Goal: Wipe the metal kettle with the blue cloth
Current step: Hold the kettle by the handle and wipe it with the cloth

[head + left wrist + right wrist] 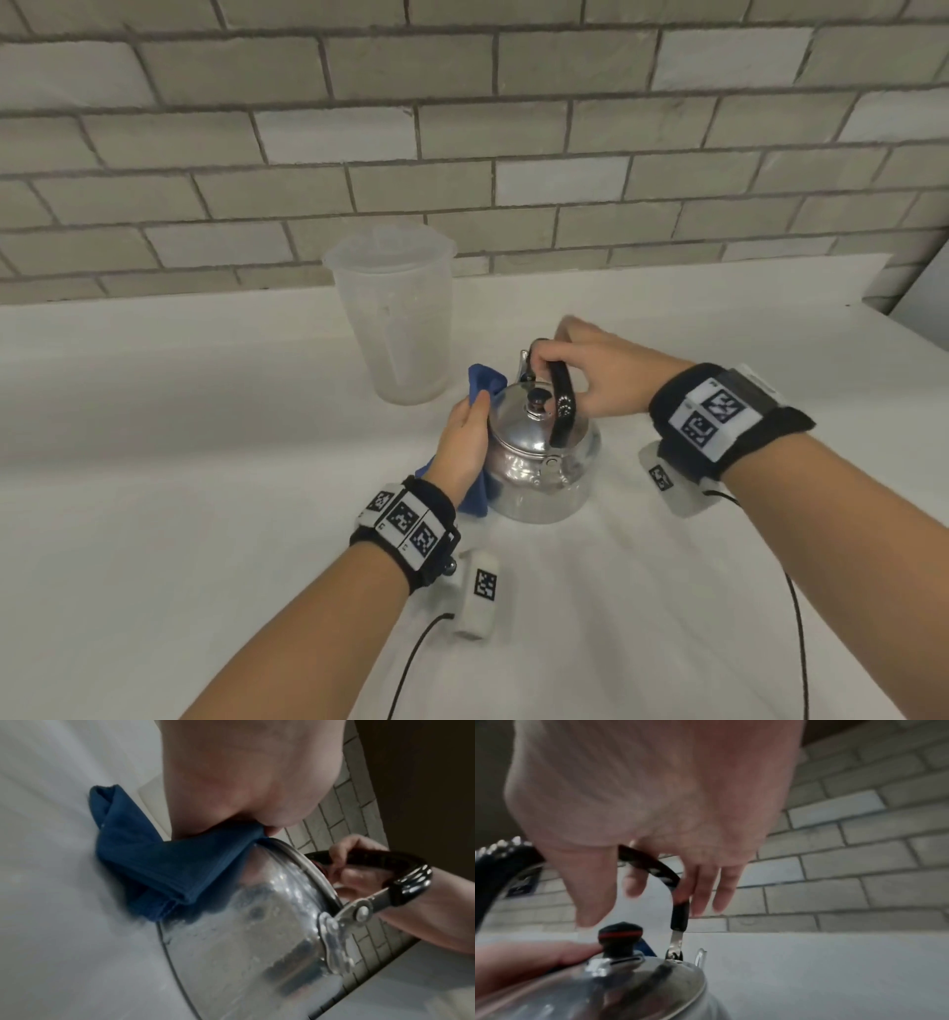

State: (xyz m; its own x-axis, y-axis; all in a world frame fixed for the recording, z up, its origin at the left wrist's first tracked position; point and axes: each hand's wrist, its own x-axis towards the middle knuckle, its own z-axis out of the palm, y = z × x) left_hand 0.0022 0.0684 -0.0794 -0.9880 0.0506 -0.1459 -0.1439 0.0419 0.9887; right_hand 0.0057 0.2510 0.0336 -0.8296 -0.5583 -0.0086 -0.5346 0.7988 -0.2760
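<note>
The shiny metal kettle [539, 462] stands on the white counter [205, 437] with its lid on. My left hand [470, 421] grips the blue cloth [485, 383] and presses it against the kettle's left side, thumb lying over the lid's rim. In the left wrist view the cloth [159, 862] hangs from under the hand down the kettle's wall [244, 953]. My right hand [575, 360] holds the black handle [562, 406] from above. In the right wrist view the index finger and thumb hook round the handle [654, 866] above the lid knob [620, 939]; the other fingers hang straight.
A translucent plastic jug [395, 318] stands upright just behind and left of the kettle, near the grey brick wall [513, 154]. The counter ends at a step on the far right [898, 318]. Thin black cables [796, 616] trail from both wrists.
</note>
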